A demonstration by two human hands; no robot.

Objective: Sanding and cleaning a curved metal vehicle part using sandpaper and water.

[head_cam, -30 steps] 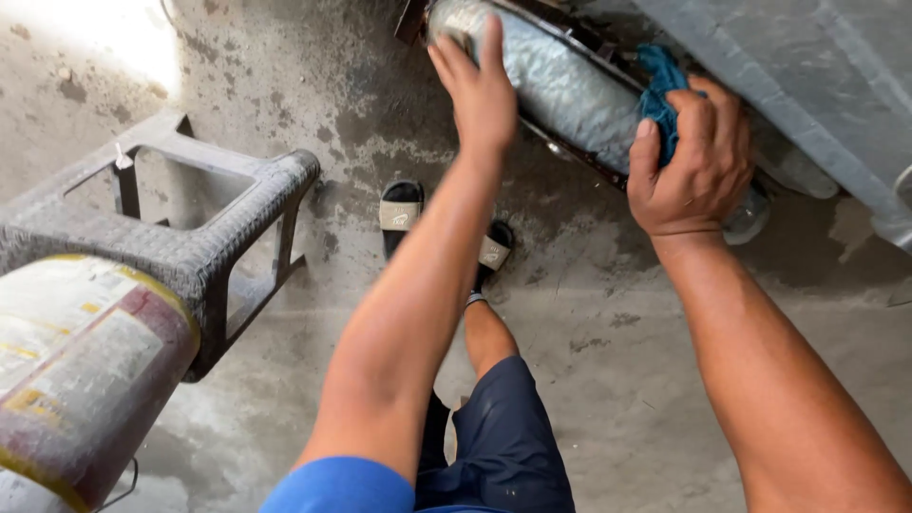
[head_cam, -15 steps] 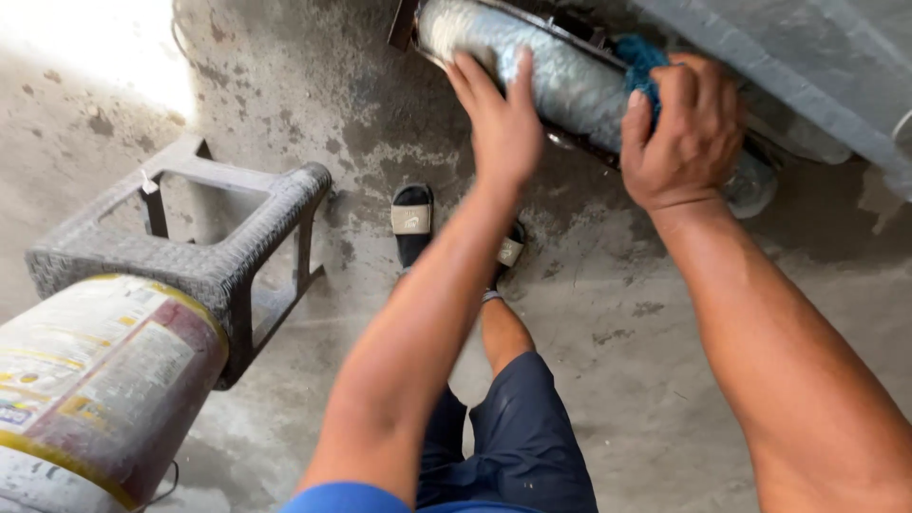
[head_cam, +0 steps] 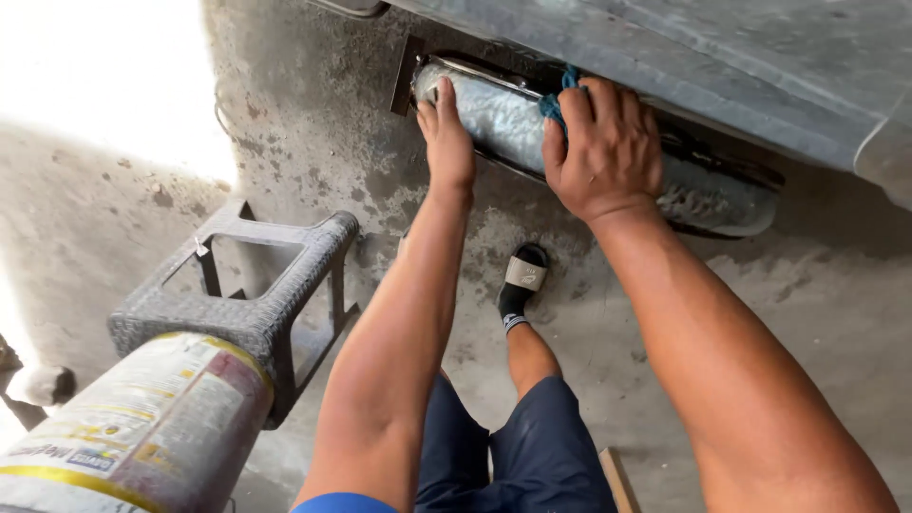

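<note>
The left hand [head_cam: 446, 142] lies flat, fingers straight and together, on the left end of a long dull-silver metal cylinder [head_cam: 503, 119] that hangs under the grey vehicle body [head_cam: 722, 66] at the far side of the scene. The right hand [head_cam: 603, 152] is curled shut over a blue cloth [head_cam: 556, 95], pressing it against the cylinder just right of the left hand. The cylinder's right end [head_cam: 722, 195] looks mottled and pitted. Below, on the stained concrete floor [head_cam: 836, 323], a foot in a black slide sandal with a pale strap [head_cam: 524, 275] shows between the forearms. At near left stands a grey woven-pattern plastic stool [head_cam: 242, 304]. Nearer still lies a round container [head_cam: 142, 437] with a worn cream label, a yellow band and a dark red patch.
</note>
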